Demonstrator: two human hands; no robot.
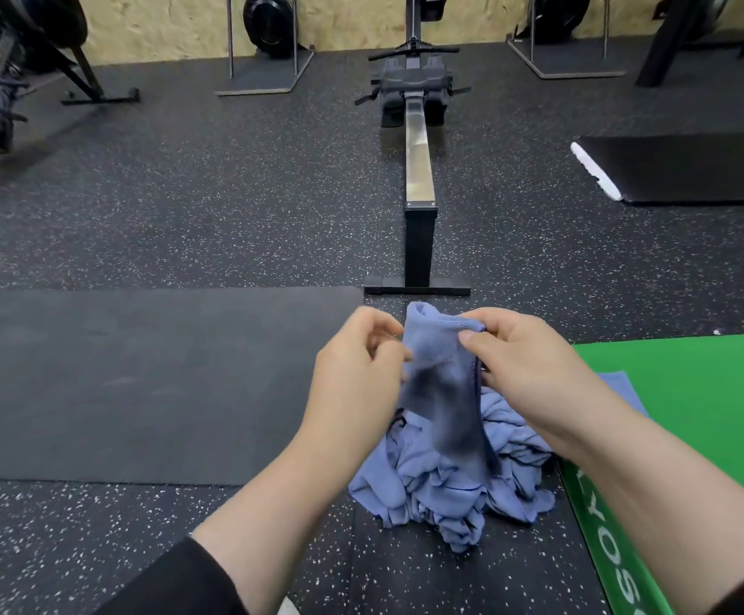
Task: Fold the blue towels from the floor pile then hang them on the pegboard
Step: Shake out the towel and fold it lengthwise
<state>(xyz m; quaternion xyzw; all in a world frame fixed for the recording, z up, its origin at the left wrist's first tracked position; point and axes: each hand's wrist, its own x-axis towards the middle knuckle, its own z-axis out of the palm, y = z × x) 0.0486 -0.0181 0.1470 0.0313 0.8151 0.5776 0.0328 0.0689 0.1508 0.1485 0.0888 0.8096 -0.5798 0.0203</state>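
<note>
A soft blue cloth towel [439, 370] is held up in the air above the crumpled pile of blue towels [459, 481], which lies on the black speckled rubber floor [183, 193]. The towel's upper edge is pinched by the right hand [525, 352], thumb on the near side and fingers curled behind the fabric. Its left side is gripped by the left hand [356, 361], fingers curled into the cloth. The towel hangs bunched between the two hands, its lower part blurred and reaching down to the pile. A dark grey exercise mat [139, 383] is spread to the left of the pile, and a green mat [689, 392] lies just beside it on the right, with a flat blue towel [623, 388] partly seen on it. A black rowing machine with a metal rail [419, 170] stands beyond the pile.
</note>
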